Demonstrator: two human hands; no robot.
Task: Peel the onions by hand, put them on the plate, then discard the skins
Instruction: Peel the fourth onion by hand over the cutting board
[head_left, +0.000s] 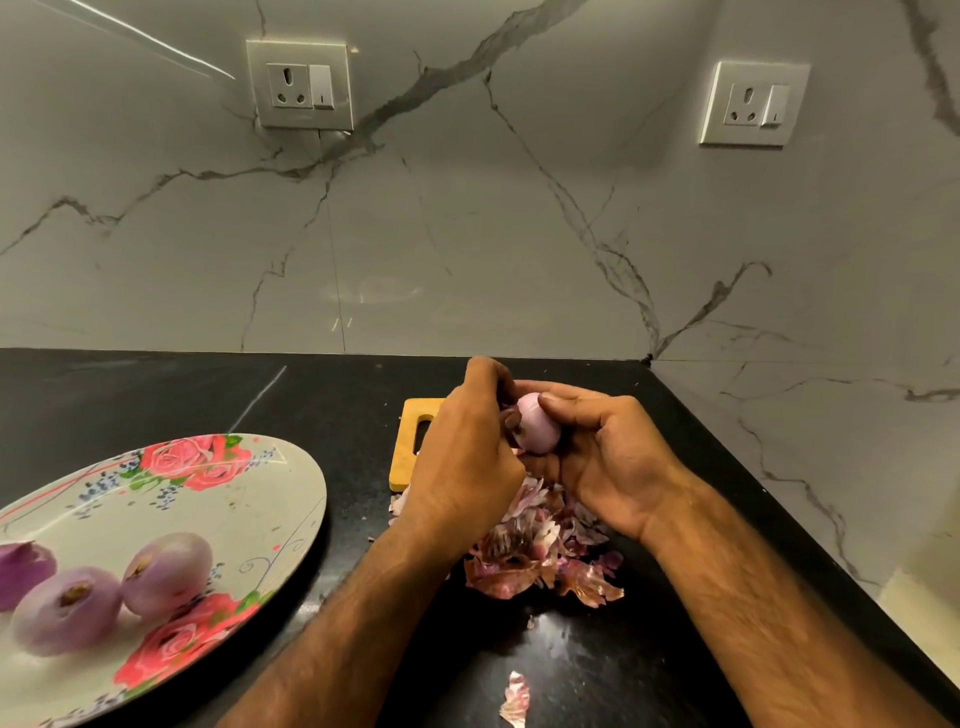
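Three peeled onions (156, 571) lie on the floral plate (249, 499) at lower left of the frame. The two pale ones show brown root ends, turned up and toward the camera. The third, darker purple, is cut off by the frame edge.

Right of the plate, bare black table (208, 395), then a wooden cutting board (408, 452) mostly hidden behind the left hand (462, 462).

Centre of frame: the held onion (537, 426), off the table, above the board and the skins (535, 551).
- Left hand: fingers (483, 374) curled in against the onion's left side, gripping it. Whether they pinch a flap of skin cannot be told.
- Right hand (608, 462): cups the onion from below and from the right, thumb pressed on its top.

Orientation: the onion reads egg-shaped, long axis near vertical in the frame, upper end leaning a little left. The visible face is smooth and pale pink. Which end is the root is hidden by the fingers.

Judgement on the step: this onion looks close to done.
- Keep the right hand as the steady cradle.
- Let the left thumb lift any remaining skin at an end and strip it along the long axis, pole to pole.
- Turn the onion between pulls and check the hidden far side.
- Drop scraps straight onto the heap.

One stray skin (514, 699) lies alone at the bottom edge, to gather at discard.
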